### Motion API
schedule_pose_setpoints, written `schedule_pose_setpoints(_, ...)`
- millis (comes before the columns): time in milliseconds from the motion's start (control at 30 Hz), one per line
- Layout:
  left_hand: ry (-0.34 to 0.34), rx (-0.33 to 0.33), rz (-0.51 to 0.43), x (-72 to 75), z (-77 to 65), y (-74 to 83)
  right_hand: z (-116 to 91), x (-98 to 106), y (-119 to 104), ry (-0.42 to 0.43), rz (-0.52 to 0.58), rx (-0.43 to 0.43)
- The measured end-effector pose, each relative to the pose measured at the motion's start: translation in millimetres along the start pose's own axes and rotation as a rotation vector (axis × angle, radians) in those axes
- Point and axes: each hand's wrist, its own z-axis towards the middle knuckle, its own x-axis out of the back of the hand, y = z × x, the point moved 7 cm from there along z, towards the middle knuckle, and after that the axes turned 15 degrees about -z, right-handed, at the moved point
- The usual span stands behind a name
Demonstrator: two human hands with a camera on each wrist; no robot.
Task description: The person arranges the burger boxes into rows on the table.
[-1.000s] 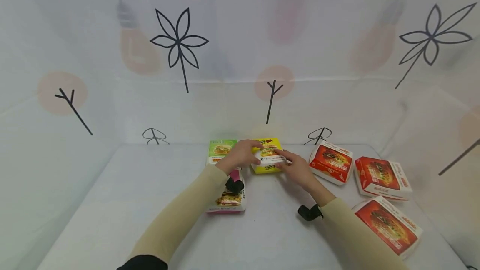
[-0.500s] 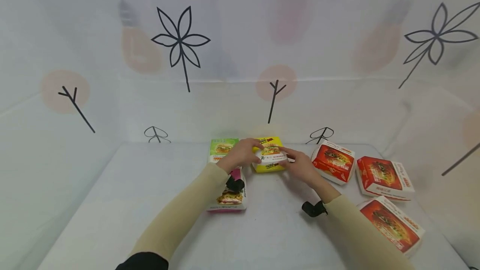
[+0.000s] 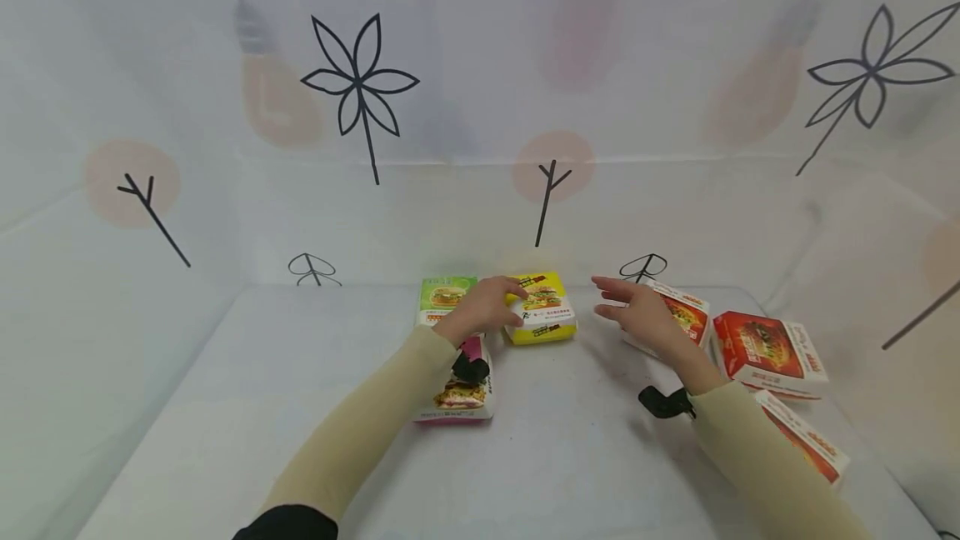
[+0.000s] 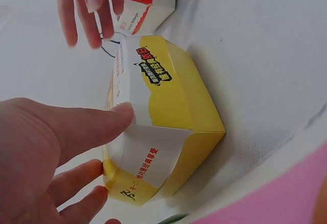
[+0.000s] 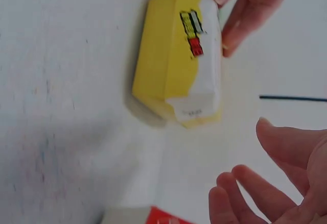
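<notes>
A yellow and white burger box (image 3: 542,308) sits at the back of the table. My left hand (image 3: 482,305) touches its left end with thumb and fingers. In the left wrist view the thumb (image 4: 97,124) lies fairly straight along the box edge, with fingertips against the other side. My right hand (image 3: 648,322) hovers to the right of the yellow box, fingers spread and holding nothing, partly covering a red burger box (image 3: 686,311). A gap separates its fingers from the yellow box in the right wrist view. A green burger box (image 3: 446,294) stands left of the yellow one.
In front of the green box lies a pink and white burger box (image 3: 453,407), partly hidden by the left arm. At right are another red box (image 3: 765,344) and a third red box (image 3: 806,440), half covered by the right sleeve. A patterned cloth wall (image 3: 450,215) rises behind.
My right hand has let go of the yellow box and moved right, over the nearest red box. The left hand stays at the yellow box's left end.
</notes>
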Motion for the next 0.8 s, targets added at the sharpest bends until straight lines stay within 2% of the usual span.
schedule_pose_setpoints(233, -0.011, 0.014, -0.011, -1.7, -1.3, 0.4, -11.0, 30.9, 19.8, 0.023, -0.065, -0.001)
schedule_pose_setpoints(467, -0.02, 0.03, -0.009, -2.2, -2.1, 0.4, -18.7, 55.3, 53.1, -0.012, -0.074, -0.068)
schedule_pose_setpoints(700, -0.014, 0.032, -0.009, -0.9, -2.7, 0.2, -23.1, 68.3, 78.0, -0.026, -0.169, -0.098)
schedule_pose_setpoints(800, -0.013, 0.03, -0.011, -1.2, -3.2, -0.1, -22.4, 68.1, 88.0, -0.059, -0.215, -0.114)
